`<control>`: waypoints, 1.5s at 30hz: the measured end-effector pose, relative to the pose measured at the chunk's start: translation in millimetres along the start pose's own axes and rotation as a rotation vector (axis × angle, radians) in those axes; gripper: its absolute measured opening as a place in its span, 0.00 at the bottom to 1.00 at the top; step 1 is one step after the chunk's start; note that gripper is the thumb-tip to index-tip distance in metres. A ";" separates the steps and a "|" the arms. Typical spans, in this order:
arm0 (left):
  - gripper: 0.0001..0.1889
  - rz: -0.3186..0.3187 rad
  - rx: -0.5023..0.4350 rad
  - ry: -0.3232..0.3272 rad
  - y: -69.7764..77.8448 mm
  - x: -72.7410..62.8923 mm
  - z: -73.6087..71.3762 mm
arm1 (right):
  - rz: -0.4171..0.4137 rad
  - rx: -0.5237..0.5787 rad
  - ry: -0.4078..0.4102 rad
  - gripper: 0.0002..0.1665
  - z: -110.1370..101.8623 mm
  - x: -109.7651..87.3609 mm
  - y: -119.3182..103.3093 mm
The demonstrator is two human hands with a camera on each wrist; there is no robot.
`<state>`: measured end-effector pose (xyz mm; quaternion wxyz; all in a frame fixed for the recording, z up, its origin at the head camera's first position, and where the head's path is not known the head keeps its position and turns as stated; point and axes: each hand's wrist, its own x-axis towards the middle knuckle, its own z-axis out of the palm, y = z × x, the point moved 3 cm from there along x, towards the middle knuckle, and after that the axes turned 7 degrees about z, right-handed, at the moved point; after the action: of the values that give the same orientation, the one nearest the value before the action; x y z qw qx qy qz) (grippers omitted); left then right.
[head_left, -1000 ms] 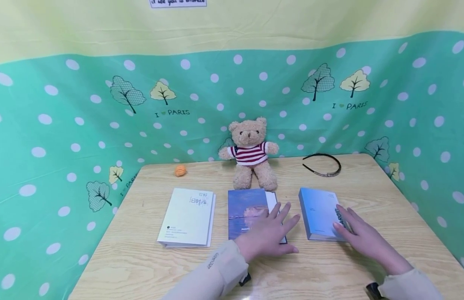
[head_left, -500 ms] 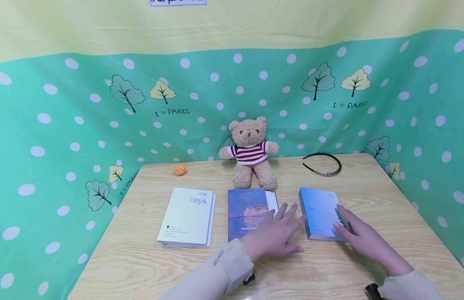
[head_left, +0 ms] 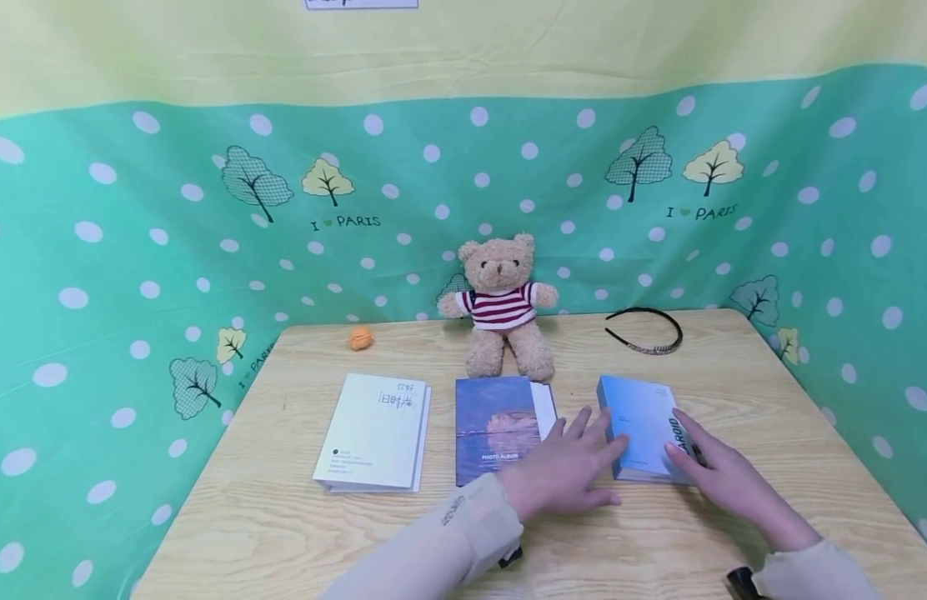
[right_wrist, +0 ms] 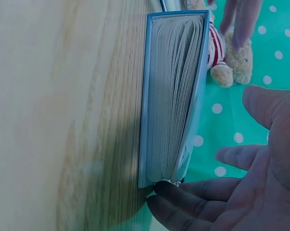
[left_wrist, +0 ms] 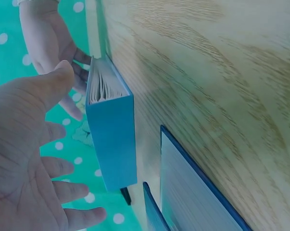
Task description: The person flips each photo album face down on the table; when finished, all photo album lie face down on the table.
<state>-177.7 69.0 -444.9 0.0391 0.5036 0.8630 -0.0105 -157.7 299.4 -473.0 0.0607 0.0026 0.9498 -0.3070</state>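
Observation:
A blue album (head_left: 643, 421) lies on the table at the right, its thick spine (left_wrist: 113, 144) facing my left hand and its page edges (right_wrist: 171, 96) seen from the near end. My right hand (head_left: 722, 475) is at its right side. In the right wrist view two of the fingers touch the edge away from the spine, while the thumb and index finger stand apart from the cover. My left hand (head_left: 568, 471) hovers with spread fingers between this album and a purple-blue photo album (head_left: 489, 425), its fingertips overlapping the blue cover's left edge in the head view. It holds nothing.
A white album (head_left: 373, 433) lies at the left. Behind the albums sits a teddy bear (head_left: 499, 308) in a striped shirt, with a black headband (head_left: 651, 346) to its right and a small orange object (head_left: 361, 337) to its left. Green dotted cloth (head_left: 403, 267) surrounds the table.
My left hand has moved to the right, off the photo album's cover and toward the blue album. My right hand and the albums have stayed in place.

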 end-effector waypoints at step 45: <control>0.29 -0.057 0.102 0.001 11.6 46.4 14.4 | 0.188 0.003 0.001 0.51 -1.5 7.9 -4.0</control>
<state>-189.5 114.2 -462.6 0.0127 0.4799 0.8755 -0.0552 -165.9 296.7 -470.4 0.0890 0.0921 0.9449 -0.3012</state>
